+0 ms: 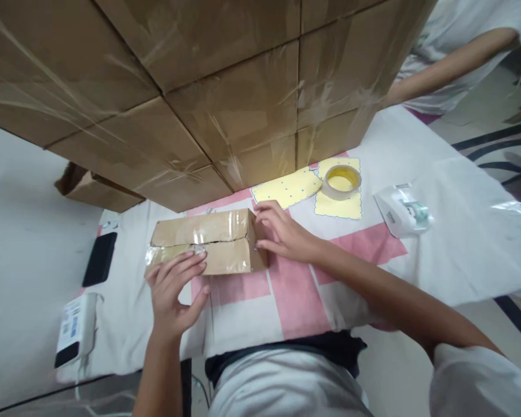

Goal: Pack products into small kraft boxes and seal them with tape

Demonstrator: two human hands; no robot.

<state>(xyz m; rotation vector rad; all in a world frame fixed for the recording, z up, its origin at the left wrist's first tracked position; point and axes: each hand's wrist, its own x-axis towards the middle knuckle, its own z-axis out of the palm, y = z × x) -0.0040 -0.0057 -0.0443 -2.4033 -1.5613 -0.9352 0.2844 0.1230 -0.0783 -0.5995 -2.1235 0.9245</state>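
A small brown cardboard box (208, 240), sealed with clear tape, lies on the cloth-covered table (417, 272) in front of me. My left hand (176, 292) rests its spread fingers on the box's near left edge. My right hand (282, 234) presses its fingers against the box's right end. Neither hand lifts the box; it stays flat on the table.
A wall of large taped cartons (200, 87) rises right behind the box. A tape roll (341, 182) sits on yellow paper (286, 188) to the right, beside a white packet (403, 211). A black phone (99, 259) and a white device (74, 327) lie left. Another person's arm (451, 63) is at top right.
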